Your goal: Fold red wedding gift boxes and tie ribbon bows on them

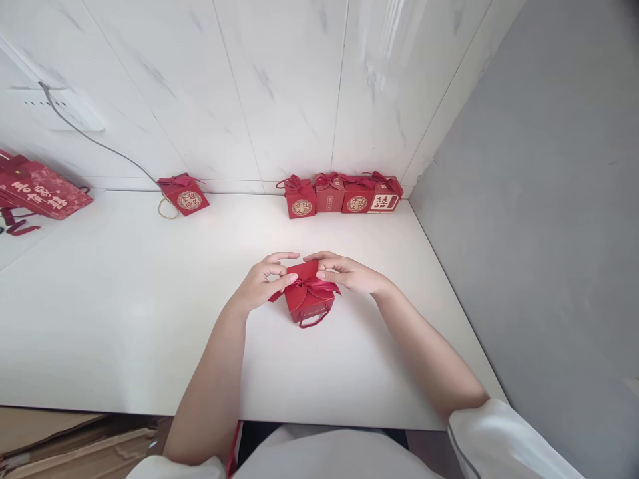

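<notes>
A small red gift box (307, 307) stands on the white table in front of me, with a cord handle (315, 323) hanging at its near side. A red ribbon (312, 285) is tied in a bow over its folded top flaps. From the left, my left hand (261, 283) pinches the bow between thumb and a bent finger, while its index finger stretches out above the box. My right hand (349, 271) grips the bow's other side with its thumb and curled fingers. The ribbon's ends stick out past both hands.
Several red boxes with ribbons (328, 196) stand in a row against the tiled wall. Another red box (184, 196) with a beige cord loop sits farther left, near a grey cable (104, 145). A larger red bag (42, 189) lies at the far left. A grey panel (539, 199) borders the table's right side.
</notes>
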A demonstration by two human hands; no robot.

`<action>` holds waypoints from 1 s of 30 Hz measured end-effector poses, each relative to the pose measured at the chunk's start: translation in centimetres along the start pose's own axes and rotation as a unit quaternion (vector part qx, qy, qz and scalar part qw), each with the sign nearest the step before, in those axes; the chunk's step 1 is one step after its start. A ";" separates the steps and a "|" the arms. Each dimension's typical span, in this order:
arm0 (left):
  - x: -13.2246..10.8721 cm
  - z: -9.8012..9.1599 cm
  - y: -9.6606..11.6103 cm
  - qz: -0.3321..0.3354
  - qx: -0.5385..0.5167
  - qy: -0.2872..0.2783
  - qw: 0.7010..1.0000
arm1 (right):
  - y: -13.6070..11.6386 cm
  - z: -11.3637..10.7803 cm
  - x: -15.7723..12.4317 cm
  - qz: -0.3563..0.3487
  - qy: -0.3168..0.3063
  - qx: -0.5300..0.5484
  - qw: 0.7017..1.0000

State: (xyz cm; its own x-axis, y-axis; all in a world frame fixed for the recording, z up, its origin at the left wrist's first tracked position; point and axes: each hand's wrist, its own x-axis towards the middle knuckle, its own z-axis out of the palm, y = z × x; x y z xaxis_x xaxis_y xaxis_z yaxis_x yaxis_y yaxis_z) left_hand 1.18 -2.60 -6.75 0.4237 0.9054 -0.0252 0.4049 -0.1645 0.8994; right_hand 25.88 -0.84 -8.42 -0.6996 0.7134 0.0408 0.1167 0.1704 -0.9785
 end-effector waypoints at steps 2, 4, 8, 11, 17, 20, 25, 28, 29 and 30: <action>0.0 -0.1 0.0 0.015 0.014 0.003 1.000 | 0.1 0.0 0.0 -0.003 0.003 -0.009 1.000; 0.0 -0.2 0.0 0.027 0.031 0.005 0.999 | 0.0 0.0 -0.1 -0.004 0.007 -0.016 1.000; -0.1 -0.4 -0.1 0.037 0.052 0.009 0.998 | -0.3 -0.1 -0.2 -0.008 0.006 -0.024 1.000; -0.1 -0.5 -0.1 0.041 0.048 0.010 0.998 | -0.4 -0.3 -0.4 -0.008 0.004 -0.031 0.999; -0.2 -0.3 -0.1 0.041 0.002 -0.007 0.999 | 0.0 -0.7 -0.4 -0.018 -0.014 -0.001 1.000; 0.0 -0.2 -0.5 0.067 -0.016 -0.001 0.998 | 0.3 -0.8 -0.3 -0.018 -0.022 0.020 0.999; 0.1 -0.2 -0.6 0.146 0.055 0.056 0.986 | 0.1 -0.6 -0.1 -0.002 -0.015 0.044 0.999; 0.0 -0.2 -0.3 0.129 0.070 0.062 0.987 | -0.2 -0.5 -0.1 0.006 -0.013 0.036 0.999; -0.1 -0.2 -0.2 0.108 0.067 0.054 0.990 | -0.3 -0.5 -0.1 0.008 -0.010 0.029 0.999; -0.1 -0.1 0.0 0.087 0.063 0.042 0.993 | -0.3 -0.6 -0.1 0.009 -0.003 0.022 1.000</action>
State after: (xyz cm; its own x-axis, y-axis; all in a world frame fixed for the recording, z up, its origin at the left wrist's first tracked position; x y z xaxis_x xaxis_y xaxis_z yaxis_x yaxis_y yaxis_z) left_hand 1.02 -2.65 -6.70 0.4292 0.8876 0.1674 0.4313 -0.3642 0.8254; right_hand 26.33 -0.60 -7.99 -0.7022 0.7116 0.0222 0.0979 0.1275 -0.9870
